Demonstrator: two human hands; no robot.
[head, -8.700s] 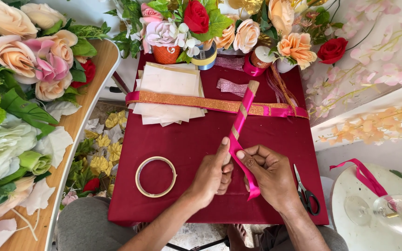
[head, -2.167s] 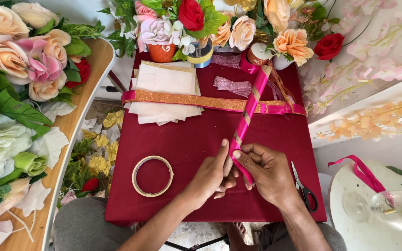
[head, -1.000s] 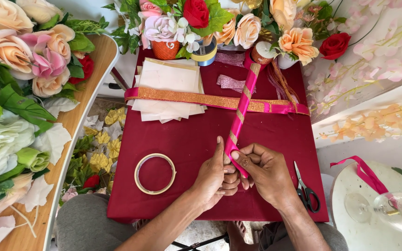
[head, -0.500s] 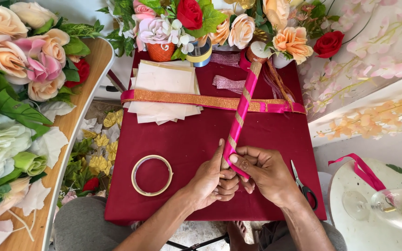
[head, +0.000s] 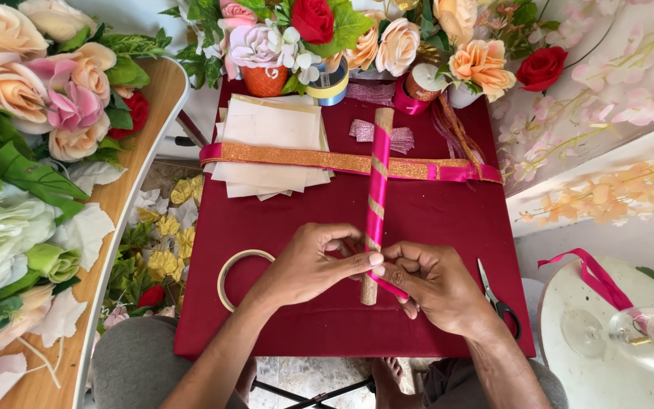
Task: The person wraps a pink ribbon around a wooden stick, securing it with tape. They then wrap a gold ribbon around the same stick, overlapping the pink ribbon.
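Pinching from both sides, the left hand point(head: 308, 265) and the right hand point(head: 437, 284) met over a wooden stick point(head: 376, 204) that lay lengthwise on the dark red bench point(head: 448, 220), its far end near the far edge and its near end close to the near edge. A pink ribbon point(head: 377, 193) was wound in a spiral along the stick, with bare wood showing between the turns and at the near end. The left fingers point(head: 363, 261) were closed narrow against the stick, thumb and forefinger pressed to the ribbon there, and the right fingers point(head: 391, 271) were closed on the loose end of the pink ribbon, which ran slanting under them just beside the stick. Across the far half of the bench lay a band of orange glitter ribbon point(head: 319, 157) edged in pink, passing under the stick and over a stack of cream paper sheets point(head: 270, 144) near the far left corner. A ring of tape point(head: 230, 276) lay flat near the left edge, close beside the left wrist. A pair of scissors point(head: 497, 303) lay near the right edge, just beyond the right hand. Artificial roses point(head: 395, 38) and ribbon spools crowded the far edge.
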